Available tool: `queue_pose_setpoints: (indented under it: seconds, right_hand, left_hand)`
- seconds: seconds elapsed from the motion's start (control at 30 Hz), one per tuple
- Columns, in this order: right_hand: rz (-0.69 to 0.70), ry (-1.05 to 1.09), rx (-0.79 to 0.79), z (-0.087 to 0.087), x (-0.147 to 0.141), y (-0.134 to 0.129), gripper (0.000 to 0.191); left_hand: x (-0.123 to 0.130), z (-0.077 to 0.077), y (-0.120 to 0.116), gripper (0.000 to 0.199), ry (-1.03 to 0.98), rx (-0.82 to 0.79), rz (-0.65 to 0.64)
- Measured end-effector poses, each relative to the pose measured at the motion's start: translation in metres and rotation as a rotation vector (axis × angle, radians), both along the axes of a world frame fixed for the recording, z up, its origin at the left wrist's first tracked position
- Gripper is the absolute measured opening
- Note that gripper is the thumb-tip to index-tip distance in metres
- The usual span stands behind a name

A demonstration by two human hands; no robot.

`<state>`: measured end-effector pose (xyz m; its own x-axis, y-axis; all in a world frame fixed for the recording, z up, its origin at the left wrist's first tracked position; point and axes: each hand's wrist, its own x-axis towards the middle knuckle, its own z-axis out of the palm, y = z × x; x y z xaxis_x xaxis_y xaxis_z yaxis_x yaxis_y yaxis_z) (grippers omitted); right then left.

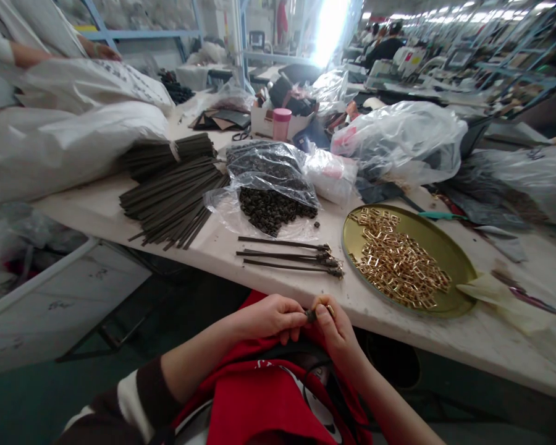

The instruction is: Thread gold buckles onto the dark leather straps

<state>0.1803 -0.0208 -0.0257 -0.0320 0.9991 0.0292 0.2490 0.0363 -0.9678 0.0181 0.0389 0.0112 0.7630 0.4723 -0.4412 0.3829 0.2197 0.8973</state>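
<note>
Close together at the table's front edge, my two hands meet over my lap. My left hand (pixel 278 318) pinches one side of a small dark strap piece (pixel 310 315). On its other side my right hand (pixel 331 324) is closed, with a gold buckle (pixel 330 310) showing at the fingertips. Several dark straps with small fittings at their right ends (pixel 282 253) lie on the table just beyond. A gold-coloured round tray (pixel 458 272) to the right holds a heap of gold buckles (pixel 398 266). Behind the straps, a clear plastic bag (pixel 269 161) spills small black pieces (pixel 271 210).
Bundles of dark strips (pixel 171 191) lie at the left beside large white sacks (pixel 65 148). A pink-lidded jar (pixel 281 123), a white box and plastic bags (pixel 403 139) stand farther back. Another person's arms (pixel 28 54) reach over the sacks at the upper left.
</note>
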Motion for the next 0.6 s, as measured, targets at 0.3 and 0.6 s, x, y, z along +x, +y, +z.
queue_pose_setpoints:
  seconds: [0.3, 0.6]
  right_hand:
    - [0.002, 0.01, -0.01, -0.007, 0.001, 0.006, 0.028]
    - [0.136, 0.455, -0.346, 0.012, 0.02, 0.023, 0.027]
  left_hand:
    - [0.007, 0.004, 0.011, 0.027, 0.169, 0.426, -0.093]
    - [-0.002, 0.016, 0.024, 0.032, 0.138, 0.52, -0.117]
